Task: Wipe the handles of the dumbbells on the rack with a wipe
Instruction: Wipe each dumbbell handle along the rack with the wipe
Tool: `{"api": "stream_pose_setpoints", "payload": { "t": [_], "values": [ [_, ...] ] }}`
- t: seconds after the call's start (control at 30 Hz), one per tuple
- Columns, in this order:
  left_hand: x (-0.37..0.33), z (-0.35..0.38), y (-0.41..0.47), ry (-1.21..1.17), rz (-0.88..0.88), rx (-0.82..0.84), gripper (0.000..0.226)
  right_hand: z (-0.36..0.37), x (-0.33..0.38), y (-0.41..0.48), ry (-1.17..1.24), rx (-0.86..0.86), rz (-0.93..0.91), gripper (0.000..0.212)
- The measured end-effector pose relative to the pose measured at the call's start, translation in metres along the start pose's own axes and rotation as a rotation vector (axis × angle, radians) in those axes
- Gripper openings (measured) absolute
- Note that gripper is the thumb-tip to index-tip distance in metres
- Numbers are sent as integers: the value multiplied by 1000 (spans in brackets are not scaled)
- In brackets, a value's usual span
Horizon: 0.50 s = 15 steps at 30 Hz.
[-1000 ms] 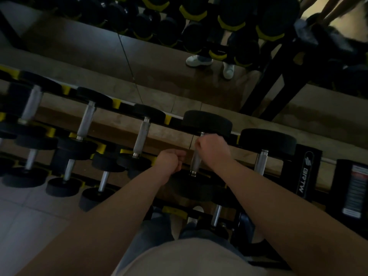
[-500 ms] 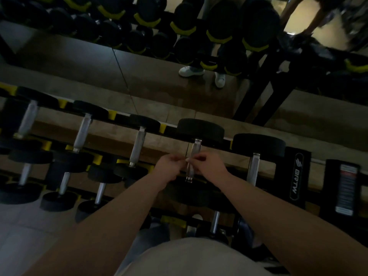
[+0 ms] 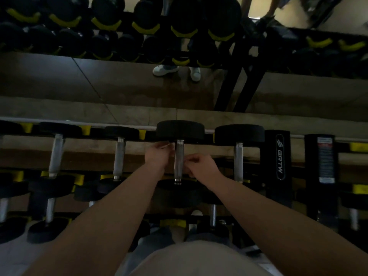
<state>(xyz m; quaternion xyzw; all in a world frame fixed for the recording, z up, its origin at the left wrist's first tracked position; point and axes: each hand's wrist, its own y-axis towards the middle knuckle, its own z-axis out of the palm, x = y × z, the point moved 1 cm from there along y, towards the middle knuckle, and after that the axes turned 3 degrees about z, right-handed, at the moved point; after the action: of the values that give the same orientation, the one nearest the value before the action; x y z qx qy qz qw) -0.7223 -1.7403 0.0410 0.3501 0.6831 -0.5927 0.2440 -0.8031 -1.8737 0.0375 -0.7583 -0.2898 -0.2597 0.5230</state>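
A black dumbbell with a knurled silver handle (image 3: 178, 162) lies on the top tier of the rack (image 3: 279, 156), straight ahead of me. My left hand (image 3: 157, 154) is pressed against the handle's left side near its far end. Its fingers pinch a thin pale sliver of wipe (image 3: 166, 145). My right hand (image 3: 201, 168) sits on the handle's right side, lower down, with its fingers pinched together. Most of the wipe is hidden behind the handle and my fingers.
More dumbbells lie in the same row, with handles to the left (image 3: 119, 158) and to the right (image 3: 238, 162). Lower tiers hold smaller ones (image 3: 49, 210). A mirror behind the rack reflects white shoes (image 3: 165, 69) and stacked weights. Black rack uprights (image 3: 325, 162) stand at the right.
My hands met at the handle half a second ago and have since parted. The left has gone to the far left side and the right to the near right side.
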Motion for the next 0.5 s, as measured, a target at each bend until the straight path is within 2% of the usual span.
{"api": "stream_pose_setpoints", "payload": {
  "t": [0.07, 0.13, 0.23, 0.4, 0.47, 0.5],
  "values": [
    [1, 5, 3, 185, 59, 23, 12, -5, -5, -1, -13, -30, 18, 13],
    [4, 6, -2, 413, 111, 15, 16, -9, -10, -2, -19, -34, 25, 12],
    [16, -1, -3, 578, 166, 46, 20, -11, -20, -4, -36, -25, 52, 16],
    [22, -14, 3, 940, 84, 314, 24, -7, -25, -3, -112, 29, 113, 12],
    [26, -12, 8, 948, 92, 319, 21, -6, -24, -2, -120, 41, 124, 12],
    [26, -9, 11, 836, 78, 301, 18, -6, -23, -2, -117, 46, 127, 12]
  ]
}}
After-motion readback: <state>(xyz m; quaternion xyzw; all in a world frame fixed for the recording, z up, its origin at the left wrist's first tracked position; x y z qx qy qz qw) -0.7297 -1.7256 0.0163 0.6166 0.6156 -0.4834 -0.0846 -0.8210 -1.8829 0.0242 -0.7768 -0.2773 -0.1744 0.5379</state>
